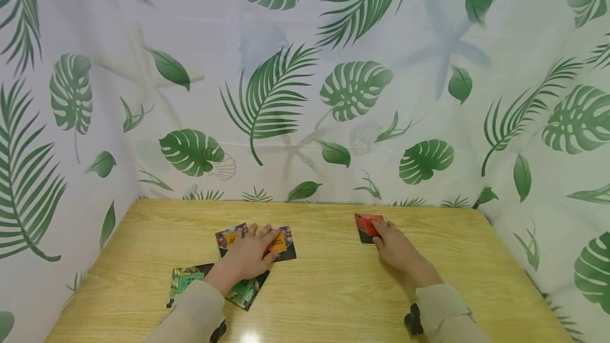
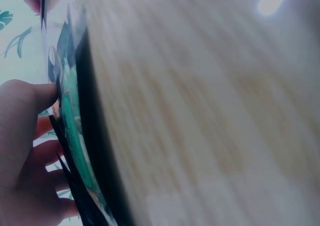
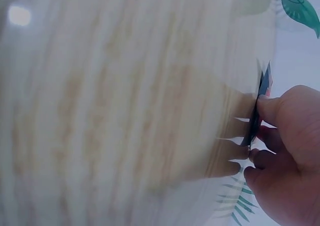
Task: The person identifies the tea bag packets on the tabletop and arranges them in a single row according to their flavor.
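My left hand point(image 1: 245, 255) rests with spread fingers over two flat dark packets with orange labels, a left packet point(image 1: 223, 240) and a right packet point(image 1: 288, 245). The hand hides their middle parts. Under that wrist lie two green-and-black packets, one to the left point(image 1: 183, 279) and another to the right point(image 1: 245, 294); the left wrist view shows green packaging point(image 2: 72, 104) close by the fingers. Farther right, my right hand point(image 1: 397, 247) touches a red-and-black packet point(image 1: 364, 226), its thumb and fingertips along the right side. From the right wrist, the packet point(image 3: 260, 106) appears edge-on beside the thumb.
The wood-grain table point(image 1: 324, 279) ends at a white cloth point(image 1: 295, 173) printed with green leaves, which rises behind and on both sides. A black wrist strap piece point(image 1: 413, 319) hangs below the right sleeve.
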The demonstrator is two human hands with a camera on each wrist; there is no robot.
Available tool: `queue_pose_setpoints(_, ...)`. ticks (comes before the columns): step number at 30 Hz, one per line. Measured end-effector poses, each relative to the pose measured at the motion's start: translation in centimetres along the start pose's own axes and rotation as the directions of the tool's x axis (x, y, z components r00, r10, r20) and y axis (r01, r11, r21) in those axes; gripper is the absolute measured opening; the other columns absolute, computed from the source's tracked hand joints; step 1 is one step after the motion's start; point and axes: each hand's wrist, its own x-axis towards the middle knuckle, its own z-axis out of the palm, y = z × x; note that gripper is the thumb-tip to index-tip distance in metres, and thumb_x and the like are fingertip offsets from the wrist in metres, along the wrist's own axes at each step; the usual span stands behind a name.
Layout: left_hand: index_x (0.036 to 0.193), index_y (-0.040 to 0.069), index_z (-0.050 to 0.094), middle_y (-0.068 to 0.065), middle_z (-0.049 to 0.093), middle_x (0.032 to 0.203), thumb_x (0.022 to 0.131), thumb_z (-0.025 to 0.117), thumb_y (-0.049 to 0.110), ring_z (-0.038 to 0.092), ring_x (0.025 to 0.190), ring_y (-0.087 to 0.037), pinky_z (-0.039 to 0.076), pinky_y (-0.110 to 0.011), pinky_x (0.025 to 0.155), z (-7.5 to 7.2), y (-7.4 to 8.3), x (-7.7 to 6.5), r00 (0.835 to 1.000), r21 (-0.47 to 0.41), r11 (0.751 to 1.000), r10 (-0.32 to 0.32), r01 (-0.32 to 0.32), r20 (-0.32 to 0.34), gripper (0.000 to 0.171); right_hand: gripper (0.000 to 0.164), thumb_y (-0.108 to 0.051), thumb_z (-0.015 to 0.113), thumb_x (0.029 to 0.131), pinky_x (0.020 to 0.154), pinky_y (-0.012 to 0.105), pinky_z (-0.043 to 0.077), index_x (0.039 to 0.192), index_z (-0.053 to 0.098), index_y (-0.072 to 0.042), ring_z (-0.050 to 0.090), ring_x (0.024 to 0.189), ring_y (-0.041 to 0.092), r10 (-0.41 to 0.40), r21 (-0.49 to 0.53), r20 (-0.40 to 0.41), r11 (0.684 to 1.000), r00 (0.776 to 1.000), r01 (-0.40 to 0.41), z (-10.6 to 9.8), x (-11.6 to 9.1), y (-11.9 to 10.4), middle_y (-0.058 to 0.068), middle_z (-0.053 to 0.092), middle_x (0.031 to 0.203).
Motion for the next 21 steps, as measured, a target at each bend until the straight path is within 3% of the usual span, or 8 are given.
queue_pose_setpoints(21, 0.163, 0.019, 0.043, -0.013, 0.037, 0.171, 0.110, 0.055, 0.041, 0.028, 0.158, -0.049, 0.024, -0.075, 0.123, 0.02, 0.15, -0.04, 1.000, -0.002, 1.000, -0.012, 0.012, 0.005, 0.059, 0.054, -0.010, 0.052, 0.109, 0.116, 0.074, 0.035, 0.156, 0.039, 0.012, 0.030, 0.149, 0.063, -0.005, 0.045, -0.009, 0.999, 1.000, 0.006, 0.14, -0.11, 0.59, 0.040, 0.039, 0.158)
